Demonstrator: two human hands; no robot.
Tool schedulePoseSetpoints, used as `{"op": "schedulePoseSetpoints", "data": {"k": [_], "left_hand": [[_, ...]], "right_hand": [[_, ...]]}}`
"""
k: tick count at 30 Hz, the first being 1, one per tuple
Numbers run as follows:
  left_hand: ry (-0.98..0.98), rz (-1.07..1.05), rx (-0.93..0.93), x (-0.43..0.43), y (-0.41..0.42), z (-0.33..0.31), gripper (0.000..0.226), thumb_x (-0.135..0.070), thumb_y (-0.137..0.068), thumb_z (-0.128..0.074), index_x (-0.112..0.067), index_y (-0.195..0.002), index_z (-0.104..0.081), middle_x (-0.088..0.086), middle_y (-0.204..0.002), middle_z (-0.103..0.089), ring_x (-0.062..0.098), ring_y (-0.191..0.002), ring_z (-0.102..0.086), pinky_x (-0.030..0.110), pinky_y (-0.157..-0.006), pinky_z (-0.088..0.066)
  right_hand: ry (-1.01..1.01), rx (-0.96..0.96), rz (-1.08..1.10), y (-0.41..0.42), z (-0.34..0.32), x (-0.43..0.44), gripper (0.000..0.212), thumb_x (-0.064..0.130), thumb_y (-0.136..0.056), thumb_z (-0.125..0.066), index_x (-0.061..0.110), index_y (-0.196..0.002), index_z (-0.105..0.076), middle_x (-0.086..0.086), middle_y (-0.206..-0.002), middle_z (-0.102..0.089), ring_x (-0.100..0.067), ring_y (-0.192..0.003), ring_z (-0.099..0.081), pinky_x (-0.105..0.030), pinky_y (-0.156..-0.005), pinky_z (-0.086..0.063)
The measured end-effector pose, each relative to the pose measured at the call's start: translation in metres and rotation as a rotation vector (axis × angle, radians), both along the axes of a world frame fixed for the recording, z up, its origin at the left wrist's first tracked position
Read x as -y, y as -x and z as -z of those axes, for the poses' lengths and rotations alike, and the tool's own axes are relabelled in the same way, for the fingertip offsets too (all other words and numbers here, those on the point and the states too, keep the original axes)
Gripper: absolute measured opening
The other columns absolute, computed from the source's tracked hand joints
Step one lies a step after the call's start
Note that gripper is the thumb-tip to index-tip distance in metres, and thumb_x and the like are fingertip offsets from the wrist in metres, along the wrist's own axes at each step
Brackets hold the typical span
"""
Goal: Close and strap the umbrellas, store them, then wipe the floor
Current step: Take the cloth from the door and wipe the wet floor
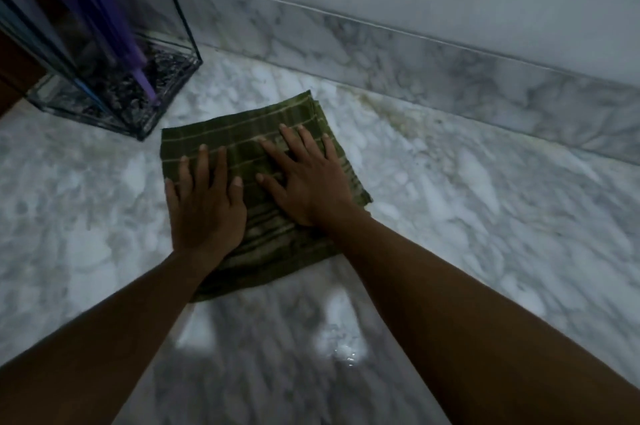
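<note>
Both hands are flat on a green striped cloth (256, 189) spread on the marble floor (485, 216). The left hand (204, 202) has its fingers splayed and is pressing palm-down on the cloth's left half, not gripping anything — just resting open on it. The right hand (304, 178) is the same deal, fingers spread, palm down on the cloth's right half, nothing clenched. The two thumbs nearly meet in the middle of the cloth, close but apart.

Out past the left hand's fingertips, up and to the left, there's a clear glass stand (138, 102) sitting on the floor, its near corner just beside the cloth's far left corner. Inside it a purple umbrella (114, 26) stands tip down among dark pebbles (117, 85) at the bottom; a second dark one seems to be next to it, but it's too blurry to say.

Beyond the right hand's fingertips runs a marble baseboard (415, 57) along the wall. Behind the wrists, toward the camera, there's a shiny wet patch (343, 352) on the floor.
</note>
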State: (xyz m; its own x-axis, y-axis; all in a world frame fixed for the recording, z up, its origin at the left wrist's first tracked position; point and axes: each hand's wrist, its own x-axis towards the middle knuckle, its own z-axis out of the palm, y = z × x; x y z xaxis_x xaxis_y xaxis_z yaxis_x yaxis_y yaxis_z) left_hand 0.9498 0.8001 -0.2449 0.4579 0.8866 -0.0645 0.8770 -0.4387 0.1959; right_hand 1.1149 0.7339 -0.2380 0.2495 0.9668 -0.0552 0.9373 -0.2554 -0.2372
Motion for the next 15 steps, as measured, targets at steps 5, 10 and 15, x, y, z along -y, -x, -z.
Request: {"op": "schedulePoseSetpoints", "data": {"k": [5, 10, 15], "left_hand": [[0.010, 0.133, 0.000, 0.026, -0.050, -0.004, 0.060, -0.048, -0.103, -0.018, -0.025, -0.158, -0.016, 0.008, -0.168, -0.009, 0.035, -0.153, -0.005, 0.057, -0.122, -0.007], [0.037, 0.252, 0.026, 0.072, -0.125, -0.005, 0.058, -0.046, -0.104, -0.023, -0.028, -0.158, -0.016, 0.005, -0.168, -0.005, 0.033, -0.154, -0.001, 0.056, -0.122, -0.002], [0.033, 0.386, 0.077, 0.145, -0.191, -0.002, 0.058, -0.046, -0.104, -0.024, -0.026, -0.158, -0.019, 0.006, -0.168, -0.008, 0.034, -0.153, -0.003, 0.057, -0.122, -0.003]], "right_hand": [[0.009, 0.018, 0.081, -0.050, -0.002, 0.042, 0.065, 0.069, -0.098, -0.016, 0.044, -0.158, -0.011, 0.001, -0.169, -0.005, -0.022, -0.156, 0.000, -0.051, -0.125, 0.003], [0.033, 0.024, 0.236, -0.111, -0.003, 0.105, 0.067, 0.071, -0.097, -0.016, 0.046, -0.158, -0.008, 0.005, -0.170, -0.004, -0.018, -0.156, 0.002, -0.050, -0.125, 0.001], [0.034, 0.029, 0.413, -0.161, -0.003, 0.193, 0.064, 0.071, -0.098, -0.016, 0.048, -0.157, -0.007, 0.007, -0.169, -0.005, -0.016, -0.156, 0.001, -0.049, -0.125, -0.001]]}}
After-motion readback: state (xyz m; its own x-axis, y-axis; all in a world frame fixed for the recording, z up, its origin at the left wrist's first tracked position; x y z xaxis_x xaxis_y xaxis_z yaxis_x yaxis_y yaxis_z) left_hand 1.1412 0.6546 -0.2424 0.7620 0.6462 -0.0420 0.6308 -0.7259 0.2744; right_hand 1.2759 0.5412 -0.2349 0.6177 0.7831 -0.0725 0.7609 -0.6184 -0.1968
